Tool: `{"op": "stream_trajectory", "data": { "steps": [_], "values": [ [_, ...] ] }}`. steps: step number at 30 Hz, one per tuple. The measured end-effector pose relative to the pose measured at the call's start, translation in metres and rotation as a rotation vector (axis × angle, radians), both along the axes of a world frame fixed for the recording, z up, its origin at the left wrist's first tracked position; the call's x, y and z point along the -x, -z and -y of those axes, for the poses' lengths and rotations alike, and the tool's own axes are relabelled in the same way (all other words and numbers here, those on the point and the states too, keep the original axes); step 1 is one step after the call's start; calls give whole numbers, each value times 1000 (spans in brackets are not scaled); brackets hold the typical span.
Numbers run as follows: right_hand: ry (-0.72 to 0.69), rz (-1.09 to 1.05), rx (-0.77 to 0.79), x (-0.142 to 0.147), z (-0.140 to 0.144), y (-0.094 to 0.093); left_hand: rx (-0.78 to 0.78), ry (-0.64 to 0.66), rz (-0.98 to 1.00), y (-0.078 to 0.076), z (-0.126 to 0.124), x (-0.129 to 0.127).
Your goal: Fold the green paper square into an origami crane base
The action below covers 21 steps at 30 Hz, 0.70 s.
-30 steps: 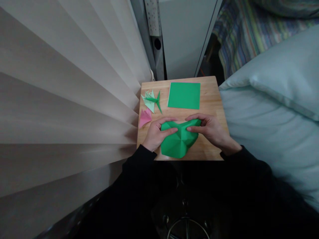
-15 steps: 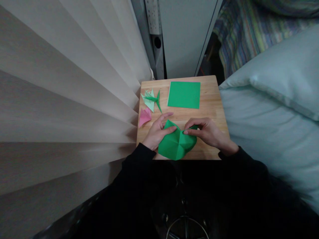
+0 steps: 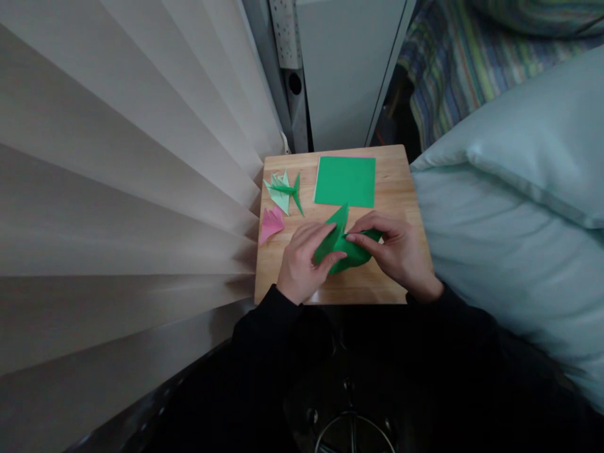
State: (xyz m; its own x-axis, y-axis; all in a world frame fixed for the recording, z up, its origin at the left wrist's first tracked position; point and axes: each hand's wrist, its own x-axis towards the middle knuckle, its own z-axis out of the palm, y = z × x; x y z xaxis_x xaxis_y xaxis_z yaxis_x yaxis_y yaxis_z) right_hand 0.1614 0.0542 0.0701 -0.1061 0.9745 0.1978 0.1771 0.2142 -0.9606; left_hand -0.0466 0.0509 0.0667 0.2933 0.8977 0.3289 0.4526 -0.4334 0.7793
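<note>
Between my hands, just above the small wooden table [image 3: 278, 280], is a sheet of green origami paper [image 3: 352, 253], creased and partly folded, with one corner pointing up and away from me. My left hand [image 3: 304, 261] grips its left side, thumb at the near edge and fingers along the far side. With thumb and forefinger, my right hand [image 3: 394, 248] pinches the paper near its middle; part of the sheet shows behind those fingers. Beyond my hands lies a stack of green paper [image 3: 345, 182].
At the table's left lie a folded pink paper piece [image 3: 272, 223], a light green one [image 3: 279, 196] and a darker green one [image 3: 293, 190]. A pleated curtain [image 3: 141, 220] borders the left side. Pale blue bedding [image 3: 500, 251] borders the right, and a grey cabinet [image 3: 346, 75] stands behind.
My left hand has shifted its hold round to the near left of the sheet. The paper has folded up, its near part lifted and a corner now pointing away. My right hand keeps pinching.
</note>
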Motion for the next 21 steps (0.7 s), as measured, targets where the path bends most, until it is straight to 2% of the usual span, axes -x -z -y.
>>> {"op": "stream_trajectory", "data": {
  "steps": [4,9,11,16,21],
  "values": [
    [-18,38,40,7,3,0,219,-53,127,9,3,-6],
    [-4,47,37,12,6,3,546,-70,412,13,4,-13],
    [8,50,25,12,6,3,589,-80,489,11,3,-14],
    [137,71,22,6,5,6,589,-168,559,11,-1,-9],
    [-9,-147,204,6,2,12,639,-211,643,18,-2,-5]
  ]
}}
